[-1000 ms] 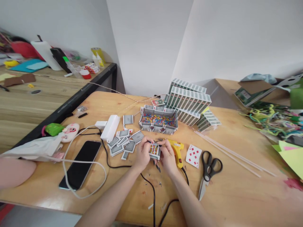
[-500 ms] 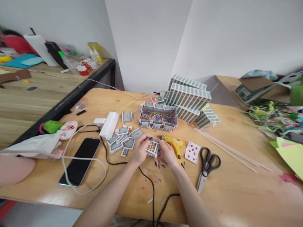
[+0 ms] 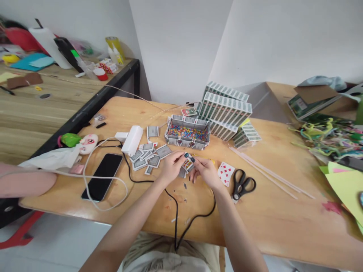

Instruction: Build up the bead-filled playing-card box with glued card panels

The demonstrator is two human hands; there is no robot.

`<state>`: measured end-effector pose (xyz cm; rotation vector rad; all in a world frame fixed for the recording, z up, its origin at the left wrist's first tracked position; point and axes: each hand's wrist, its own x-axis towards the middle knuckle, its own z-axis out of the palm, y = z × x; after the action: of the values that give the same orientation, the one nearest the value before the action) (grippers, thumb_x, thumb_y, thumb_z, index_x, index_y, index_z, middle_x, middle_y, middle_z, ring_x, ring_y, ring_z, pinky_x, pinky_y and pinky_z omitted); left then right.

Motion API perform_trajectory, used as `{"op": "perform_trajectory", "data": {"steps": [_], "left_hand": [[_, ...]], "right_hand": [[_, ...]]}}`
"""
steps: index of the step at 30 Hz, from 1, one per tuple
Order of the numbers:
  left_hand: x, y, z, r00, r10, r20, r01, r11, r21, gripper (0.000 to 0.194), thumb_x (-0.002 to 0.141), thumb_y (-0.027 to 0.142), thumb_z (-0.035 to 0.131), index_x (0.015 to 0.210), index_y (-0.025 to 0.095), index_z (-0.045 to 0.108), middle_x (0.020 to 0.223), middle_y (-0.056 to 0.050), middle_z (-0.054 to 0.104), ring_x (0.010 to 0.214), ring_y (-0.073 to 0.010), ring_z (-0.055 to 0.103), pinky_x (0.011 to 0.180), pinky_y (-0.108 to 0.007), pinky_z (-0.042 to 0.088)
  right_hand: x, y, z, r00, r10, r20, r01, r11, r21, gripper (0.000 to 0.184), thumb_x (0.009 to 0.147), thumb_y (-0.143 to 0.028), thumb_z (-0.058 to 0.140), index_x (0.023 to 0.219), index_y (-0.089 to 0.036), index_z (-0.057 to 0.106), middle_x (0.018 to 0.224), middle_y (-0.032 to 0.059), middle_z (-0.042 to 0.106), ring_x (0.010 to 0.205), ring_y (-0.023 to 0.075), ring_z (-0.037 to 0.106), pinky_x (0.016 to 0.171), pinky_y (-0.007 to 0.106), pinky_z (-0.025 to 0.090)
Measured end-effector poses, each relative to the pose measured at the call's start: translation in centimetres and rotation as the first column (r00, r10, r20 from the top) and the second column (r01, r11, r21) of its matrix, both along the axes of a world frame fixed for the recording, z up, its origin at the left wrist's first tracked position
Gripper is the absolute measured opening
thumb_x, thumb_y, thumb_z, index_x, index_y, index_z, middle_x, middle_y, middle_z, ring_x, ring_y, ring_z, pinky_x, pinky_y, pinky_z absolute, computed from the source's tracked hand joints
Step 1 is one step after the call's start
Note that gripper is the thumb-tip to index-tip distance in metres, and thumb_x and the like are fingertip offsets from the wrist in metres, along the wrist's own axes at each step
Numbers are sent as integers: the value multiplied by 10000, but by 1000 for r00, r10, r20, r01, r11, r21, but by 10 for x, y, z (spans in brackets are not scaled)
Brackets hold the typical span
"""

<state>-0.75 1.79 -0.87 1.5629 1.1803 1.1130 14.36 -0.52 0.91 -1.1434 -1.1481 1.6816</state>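
Between my hands is a folded playing card (image 3: 187,165) with a coloured court figure facing up. My left hand (image 3: 173,166) pinches its upper left edge, and my right hand (image 3: 204,170) grips the right side with curled fingers. Just beyond stands an open box made of playing cards (image 3: 187,144), with small colourful pieces (image 3: 188,133) inside. To the left lies a loose heap of grey-backed cards (image 3: 147,156). Mostly hidden behind my right hand is a yellow glue gun (image 3: 212,161). A seven of diamonds (image 3: 226,173) and black-handled scissors (image 3: 242,184) lie to the right.
Stacked card boxes (image 3: 227,109) stand behind the card box. At left are a phone (image 3: 102,176), a white power adapter (image 3: 132,140) and a white cable. A black cord (image 3: 176,215) runs across the front. Clear glue sticks (image 3: 263,172) lie at right. Another person's arm (image 3: 28,181) rests at far left.
The view has tilted down and shifted slightly. My hands have come closer together, with the right thumb now at the card's top edge, and they cover more of the glue gun.
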Motion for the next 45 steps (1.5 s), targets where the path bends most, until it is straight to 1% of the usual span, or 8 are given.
{"op": "perform_trajectory", "data": {"steps": [6, 12, 17, 24, 33, 39, 43, 45], "left_hand": [[27, 5, 42, 971, -221, -88, 217, 975, -55, 231, 826, 330, 540, 848, 174, 708, 828, -29, 714, 753, -175, 637, 655, -243, 475], [39, 2, 62, 967, -234, -99, 222, 968, -117, 198, 796, 270, 579, 885, 176, 730, 882, -56, 738, 779, -189, 675, 676, -257, 500], [34, -9, 56, 956, -259, -142, 243, 963, -116, 213, 805, 262, 562, 917, 193, 729, 925, -47, 734, 794, -196, 677, 692, -275, 513], [5, -25, 46, 944, -249, -215, 238, 968, -78, 247, 841, 295, 519, 932, 191, 724, 930, -31, 733, 812, -186, 669, 712, -254, 491], [-23, -31, 40, 956, -80, -281, 79, 997, -12, 271, 863, 274, 438, 861, 152, 680, 716, -24, 674, 618, -131, 566, 565, -220, 399], [-24, -19, 34, 969, 17, -248, -19, 1000, -3, 213, 842, 259, 462, 774, 169, 642, 641, -2, 616, 582, -120, 522, 561, -216, 378], [-14, -16, 37, 972, 84, -221, -95, 995, -39, 191, 834, 252, 474, 773, 171, 636, 656, -7, 622, 603, -130, 541, 583, -222, 396], [-9, -16, 37, 970, 105, -219, -119, 991, -54, 195, 840, 251, 468, 790, 174, 640, 697, -17, 643, 640, -139, 564, 604, -226, 410]], "right_hand": [[43, -1, 23, 996, 84, -14, -83, 996, 34, 368, 806, -483, 567, 916, -136, 619, 622, 29, 653, 491, 154, 644, 411, 236, 524], [56, -6, 31, 992, 54, 117, -66, 992, 105, 356, 805, -479, 568, 904, -145, 636, 745, 58, 671, 533, 159, 663, 440, 245, 534], [51, -20, 24, 982, 8, 189, -32, 991, 128, 309, 835, -446, 527, 925, -174, 643, 750, 49, 669, 525, 175, 664, 411, 257, 520], [24, -35, 23, 993, -47, 109, 42, 998, 44, 262, 779, -422, 622, 870, -179, 654, 634, 24, 654, 479, 168, 644, 422, 269, 527], [-19, -26, 27, 994, 69, 83, -70, 998, 1, 349, 776, -505, 585, 830, -162, 620, 598, 0, 638, 502, 159, 657, 427, 239, 519], [-38, -15, 27, 996, -40, 86, 39, 999, 11, 348, 796, -499, 542, 741, -156, 575, 439, -32, 565, 342, 122, 565, 306, 183, 388], [-43, -9, 30, 982, -129, 137, 129, 992, 7, 239, 810, -402, 504, 718, -182, 528, 390, -92, 443, 243, 73, 420, 240, 164, 244], [-46, -7, 30, 973, -162, 164, 163, 987, 6, 190, 814, -343, 470, 707, -192, 514, 414, -95, 423, 244, 58, 373, 244, 168, 224]]}}
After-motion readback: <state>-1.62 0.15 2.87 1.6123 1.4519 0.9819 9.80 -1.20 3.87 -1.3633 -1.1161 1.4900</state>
